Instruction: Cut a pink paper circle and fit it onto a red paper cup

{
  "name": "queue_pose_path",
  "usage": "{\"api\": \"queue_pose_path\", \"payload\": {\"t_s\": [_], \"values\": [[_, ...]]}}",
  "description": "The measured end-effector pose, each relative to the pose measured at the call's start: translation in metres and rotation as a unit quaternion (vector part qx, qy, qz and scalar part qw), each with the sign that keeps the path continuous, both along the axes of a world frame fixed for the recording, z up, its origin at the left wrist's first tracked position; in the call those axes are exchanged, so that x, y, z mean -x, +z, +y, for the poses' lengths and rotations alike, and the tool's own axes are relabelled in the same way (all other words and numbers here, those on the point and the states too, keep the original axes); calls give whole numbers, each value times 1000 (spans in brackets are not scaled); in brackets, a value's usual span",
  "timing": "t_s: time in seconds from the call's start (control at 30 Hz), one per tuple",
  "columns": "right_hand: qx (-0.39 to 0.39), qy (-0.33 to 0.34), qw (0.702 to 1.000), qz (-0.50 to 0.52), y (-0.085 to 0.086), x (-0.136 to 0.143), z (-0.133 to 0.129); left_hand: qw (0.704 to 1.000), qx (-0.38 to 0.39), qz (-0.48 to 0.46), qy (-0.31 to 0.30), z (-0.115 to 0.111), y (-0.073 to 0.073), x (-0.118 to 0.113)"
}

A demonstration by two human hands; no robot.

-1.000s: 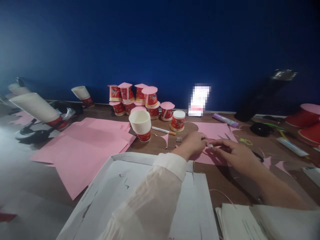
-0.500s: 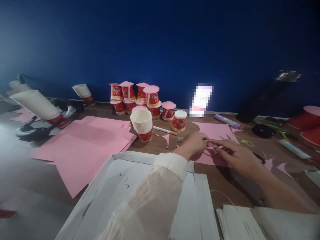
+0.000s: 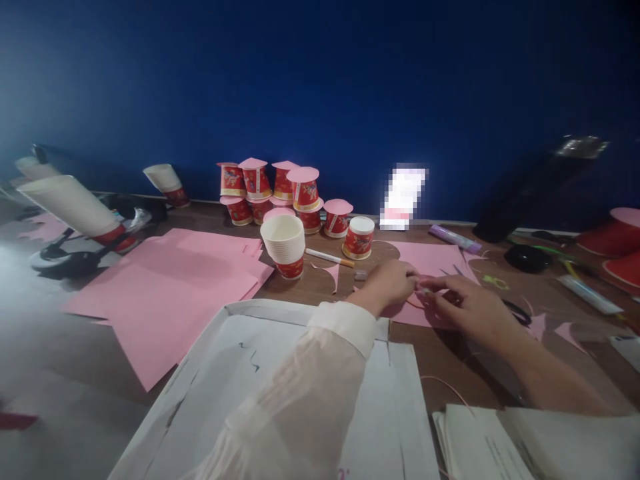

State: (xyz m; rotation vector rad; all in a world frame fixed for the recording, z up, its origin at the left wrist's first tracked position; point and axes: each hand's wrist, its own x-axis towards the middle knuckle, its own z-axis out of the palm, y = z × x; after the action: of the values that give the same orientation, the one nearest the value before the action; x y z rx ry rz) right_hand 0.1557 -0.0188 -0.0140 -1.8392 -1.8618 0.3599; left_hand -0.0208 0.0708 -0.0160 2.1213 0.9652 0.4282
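Note:
Over the pink sheet [image 3: 430, 257], my left hand [image 3: 393, 285] is closed, its fingers bent down at something hidden from view. My right hand [image 3: 470, 305] pinches a tiny pale item between thumb and forefinger, too small to name, right beside the left fingertips. Scissors, partly under my right hand, show blade tips [image 3: 457, 270] on the sheet and a dark handle [image 3: 517, 313]. To the left stand an upside-down red paper cup [image 3: 358, 241], a stack of upright paper cups [image 3: 283, 240] and a white marker [image 3: 325, 257].
Red cups with pink paper tops [image 3: 305, 190] are stacked against the blue wall [image 3: 320, 80]. Pink sheets [image 3: 170, 280] lie left, a white box lid [image 3: 280, 373] in front. A lit phone [image 3: 401, 197], a purple tube [image 3: 455, 238] and paper scraps [image 3: 570, 337] are to the right.
My right fingers have shifted slightly and drawn closer together beside the left fingertips. The left hand has hardly moved. The view has tipped a little.

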Motion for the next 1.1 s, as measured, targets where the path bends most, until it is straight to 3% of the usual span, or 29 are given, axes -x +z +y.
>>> {"api": "queue_pose_path", "payload": {"t_s": [0.2,0.53,0.8,1.1], "values": [[28,1,999,-28,-9,-3,2,1000,5,11,1,-1,2,0],[49,-37,994,-86,-2,14,2,1000,4,5,0,-1,2,0],[48,-4,991,-122,2,9,3,1000,1,4,0,-2,2,1],[29,-55,992,-114,2,22,1,1000,8,1,2,-2,5,2]]}}
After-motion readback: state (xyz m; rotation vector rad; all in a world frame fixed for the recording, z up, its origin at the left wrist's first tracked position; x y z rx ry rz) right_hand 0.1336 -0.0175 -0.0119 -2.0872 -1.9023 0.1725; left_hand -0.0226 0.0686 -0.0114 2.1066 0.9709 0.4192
